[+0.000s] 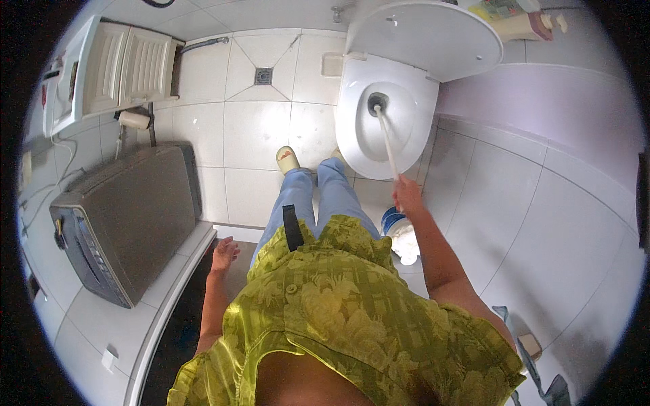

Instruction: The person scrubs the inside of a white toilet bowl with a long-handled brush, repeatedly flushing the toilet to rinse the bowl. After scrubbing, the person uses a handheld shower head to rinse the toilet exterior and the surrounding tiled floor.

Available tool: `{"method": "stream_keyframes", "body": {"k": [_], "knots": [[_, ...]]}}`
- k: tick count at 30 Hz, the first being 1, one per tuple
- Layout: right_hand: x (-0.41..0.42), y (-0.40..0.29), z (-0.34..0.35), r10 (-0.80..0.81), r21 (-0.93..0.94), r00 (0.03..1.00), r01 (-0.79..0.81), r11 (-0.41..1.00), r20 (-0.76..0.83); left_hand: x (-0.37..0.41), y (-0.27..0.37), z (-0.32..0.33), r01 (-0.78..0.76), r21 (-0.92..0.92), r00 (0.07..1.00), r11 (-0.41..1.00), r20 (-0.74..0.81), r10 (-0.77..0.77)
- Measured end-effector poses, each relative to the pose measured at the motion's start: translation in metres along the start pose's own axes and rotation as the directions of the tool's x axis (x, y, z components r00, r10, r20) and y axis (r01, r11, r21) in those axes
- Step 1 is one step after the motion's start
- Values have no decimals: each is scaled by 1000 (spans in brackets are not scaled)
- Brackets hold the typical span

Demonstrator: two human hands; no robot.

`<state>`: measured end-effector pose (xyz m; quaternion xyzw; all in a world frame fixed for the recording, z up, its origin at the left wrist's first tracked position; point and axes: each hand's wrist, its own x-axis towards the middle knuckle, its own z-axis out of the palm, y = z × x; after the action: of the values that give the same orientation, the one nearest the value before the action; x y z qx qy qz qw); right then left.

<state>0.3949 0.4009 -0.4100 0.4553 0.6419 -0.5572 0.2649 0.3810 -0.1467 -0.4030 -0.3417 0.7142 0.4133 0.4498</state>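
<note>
My right hand (408, 195) grips the handle of a long pale toilet brush (387, 144), whose far end reaches down into the drain opening of the white toilet bowl (361, 137). The brush head is hidden in the dark opening. Behind the bowl, the toilet lid (431, 38) stands raised. Below my right hand, partly covered by the forearm, a blue and white bucket (392, 219) on the floor holds crumpled white material. My left hand (225, 254) hangs at my left side with its fingers loosely apart and nothing in it.
A washing machine (127, 223) stands at the left, beneath a white louvred cabinet (127, 66). A floor drain (263, 76) lies in the tiles ahead. Bottles, one a pump bottle (533, 28), are beyond the lid. A raised threshold (238, 234) crosses near my left hand.
</note>
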Motion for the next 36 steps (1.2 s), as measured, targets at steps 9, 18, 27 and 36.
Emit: {"method": "stream_keyframes", "body": {"k": [9, 18, 27, 36], "knots": [[30, 51, 72, -514, -360, 818, 412, 837, -259, 13, 38, -9, -21, 89, 999, 996, 32, 18], [68, -22, 64, 317, 806, 933, -53, 590, -170, 21, 75, -32, -74, 180, 997, 981, 42, 68], [116, 11, 46, -248, -629, 914, -10, 777, -321, 32, 66, -68, -78, 248, 997, 965, 41, 70], [96, -29, -45, -194, -657, 977, 87, 749, -92, 56, 57, -95, -191, 293, 980, 937, 119, 162]]}}
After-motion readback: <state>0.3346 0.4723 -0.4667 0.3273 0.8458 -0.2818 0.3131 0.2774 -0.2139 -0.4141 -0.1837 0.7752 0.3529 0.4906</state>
